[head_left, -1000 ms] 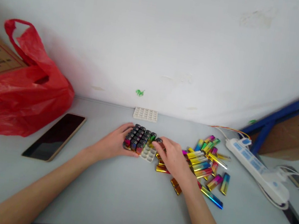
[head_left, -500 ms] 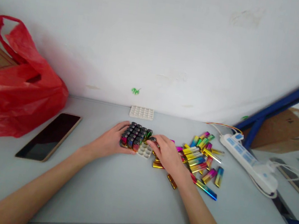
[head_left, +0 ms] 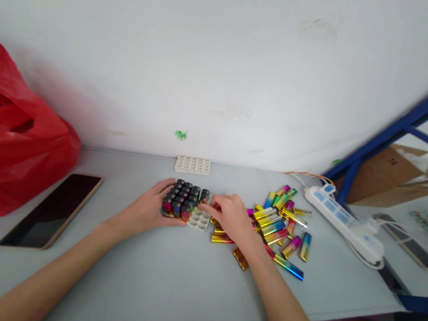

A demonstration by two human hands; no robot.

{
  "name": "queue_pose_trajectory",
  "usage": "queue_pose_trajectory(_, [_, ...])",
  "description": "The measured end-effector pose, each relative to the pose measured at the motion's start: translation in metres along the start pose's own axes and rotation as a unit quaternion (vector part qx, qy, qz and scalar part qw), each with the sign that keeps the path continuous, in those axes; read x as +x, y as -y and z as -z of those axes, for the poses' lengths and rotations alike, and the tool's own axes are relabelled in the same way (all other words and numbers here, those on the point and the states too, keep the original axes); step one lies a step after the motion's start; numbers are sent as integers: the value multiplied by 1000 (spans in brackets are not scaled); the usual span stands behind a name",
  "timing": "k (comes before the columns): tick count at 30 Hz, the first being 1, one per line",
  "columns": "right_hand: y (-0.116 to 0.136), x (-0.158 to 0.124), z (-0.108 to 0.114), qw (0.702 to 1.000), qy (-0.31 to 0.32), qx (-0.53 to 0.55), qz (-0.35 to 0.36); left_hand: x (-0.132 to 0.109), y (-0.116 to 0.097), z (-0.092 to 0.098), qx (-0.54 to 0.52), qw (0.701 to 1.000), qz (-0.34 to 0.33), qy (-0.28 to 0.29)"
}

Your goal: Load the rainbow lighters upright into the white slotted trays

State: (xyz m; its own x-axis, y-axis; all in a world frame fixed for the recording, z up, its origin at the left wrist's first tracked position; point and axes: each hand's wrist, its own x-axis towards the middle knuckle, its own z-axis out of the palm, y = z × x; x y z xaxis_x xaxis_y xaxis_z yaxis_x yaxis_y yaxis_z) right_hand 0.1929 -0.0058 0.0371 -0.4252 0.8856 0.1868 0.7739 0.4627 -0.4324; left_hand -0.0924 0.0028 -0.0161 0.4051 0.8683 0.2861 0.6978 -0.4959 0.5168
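Note:
A white tray with round holes (head_left: 198,219) lies on the table, its left part packed with upright shiny tubes with black ends (head_left: 183,195). My left hand (head_left: 146,205) curls round the left side of this tray and its tubes, thumb along the front and fingers behind. At the tray's right part, my right hand (head_left: 226,211) pinches a black-ended tube (head_left: 205,196) standing in the back row; its lower end is hidden by my fingers. Several holes at the front right show bare. A loose pile of metallic, multicoloured tubes (head_left: 274,227) lies to the right of my right hand.
A second white tray (head_left: 193,165) lies against the wall. On the left are a phone-like dark slab (head_left: 51,210) and a red plastic bag (head_left: 15,141). To the right are a white power strip (head_left: 345,223), a blue metal frame (head_left: 348,188) and a cardboard box (head_left: 389,173).
My right hand has brought the black-ended tube left and down to the tray's back row. My left hand keeps its hold. The whole view has shifted a little to the right.

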Motion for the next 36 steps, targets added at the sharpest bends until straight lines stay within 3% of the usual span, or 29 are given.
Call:
queue_pose_trajectory(6, [-51, -13, 30, 991, -103, 86, -12, 0, 7, -5, -5, 1000, -3, 5])
queue_pose_trajectory(10, [-78, -19, 38, 995, -57, 85, 17, 0, 8, -6, -5, 1000, 0, 6])
queue_pose_trajectory(13, [-82, -21, 35, 996, 5, 82, 36, 0, 7, -6, 0, 1000, -2, 4])
queue_pose_trajectory(17, [-78, -20, 31, 998, 43, 47, -8, -1, 7, -6, 10, 1000, -5, 2])
queue_pose_trajectory(21, [-80, -19, 29, 998, 34, 39, -39, -2, 6, -5, 16, 1000, 0, 2])
queue_pose_trajectory(25, [-87, -18, 23, 991, -25, 116, -59, -1, 5, -5, 14, 1000, 3, 2])
queue_pose_trajectory(27, [-89, -16, 20, 972, -74, 211, -74, -1, 5, -5, 13, 1000, 7, 5])
queue_pose_trajectory(32, [-76, -10, 21, 881, -154, 435, -107, -1, 3, -3, 12, 1000, 12, 9])
queue_pose_trajectory(36, [-59, -6, 24, 752, -197, 611, -150, -1, 4, -3, 10, 1000, 8, 10])
